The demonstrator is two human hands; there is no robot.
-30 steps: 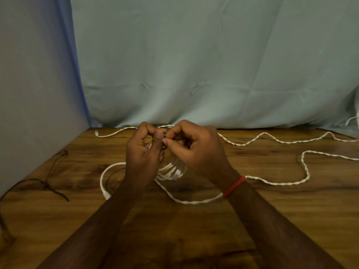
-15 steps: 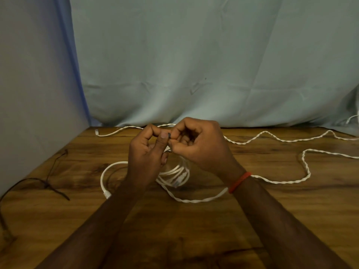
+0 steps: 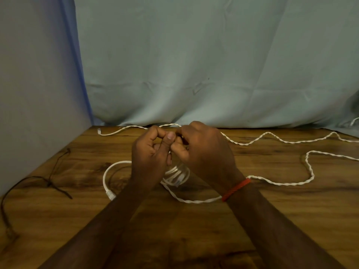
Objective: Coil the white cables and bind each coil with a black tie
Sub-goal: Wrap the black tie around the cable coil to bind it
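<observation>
A small coil of white cable [image 3: 177,174] hangs just above the wooden table [image 3: 194,230], under my two hands. My left hand [image 3: 150,154] grips the top of the coil, its thumb raised against my right fingers. My right hand [image 3: 204,150], with a red thread at its wrist, curls its fingers in at the same spot and pinches the black tie there. My fingers hide almost all of the tie. From the coil a twisted white cable [image 3: 194,201] trails under my right wrist and off to the right [image 3: 310,171].
A smooth white cable loop [image 3: 105,175] with a plug [image 3: 110,195] lies left of my left arm. Another twisted white cable [image 3: 272,139] snakes along the back of the table. Thin black cords [image 3: 48,181] lie at the left edge. Pale cloth hangs behind.
Both hands have lifted slightly and shifted right with the coil. My right hand has rolled over the top, and the black tie seen between the thumbs before is now covered.
</observation>
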